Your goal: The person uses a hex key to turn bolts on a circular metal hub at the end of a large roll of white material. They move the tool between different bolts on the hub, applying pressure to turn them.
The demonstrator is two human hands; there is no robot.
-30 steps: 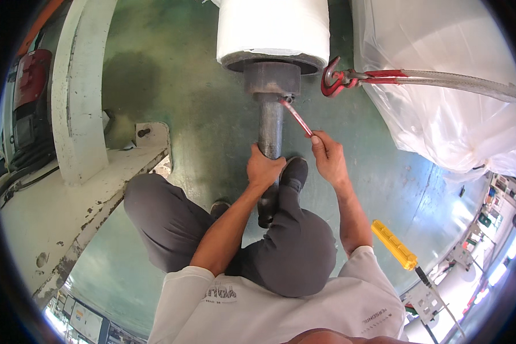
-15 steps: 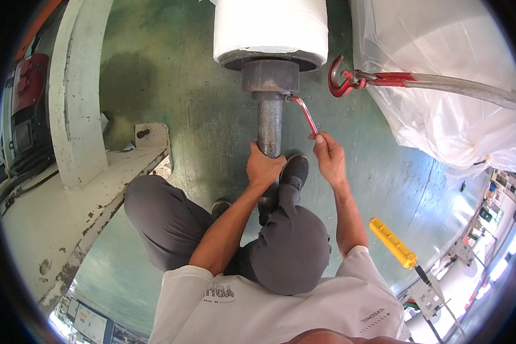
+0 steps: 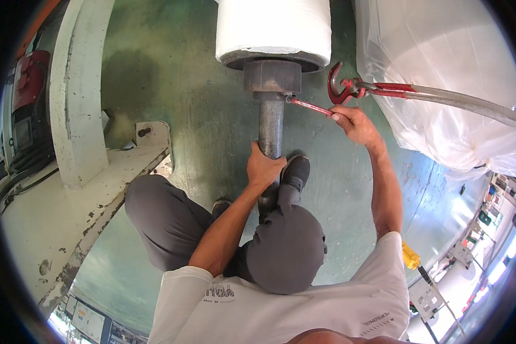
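Observation:
My left hand (image 3: 265, 167) is wrapped round a grey steel shaft (image 3: 271, 127) that runs from between my legs up to a dark metal collar (image 3: 272, 76). Beyond the collar, the shaft's end enters the core of a large white roll (image 3: 273, 26). In my right hand (image 3: 355, 123) is the outer end of a red hex key (image 3: 311, 106). Its other end meets the right side of the collar's lower rim, at a small fitting whose details are too small to make out. The key points out to the right and slightly toward me.
Right of the roll hangs a red hook (image 3: 339, 86) on a grey-and-red sling (image 3: 464, 100). Behind it stands a bulky load in clear plastic film (image 3: 441, 51). A chipped cream steel frame (image 3: 80, 200) runs along my left. A yellow pendant control (image 3: 410, 256) hangs at lower right.
My right hand has swung the hex key's outer end up and to the right, away from the shaft. My left hand keeps its place on the shaft.

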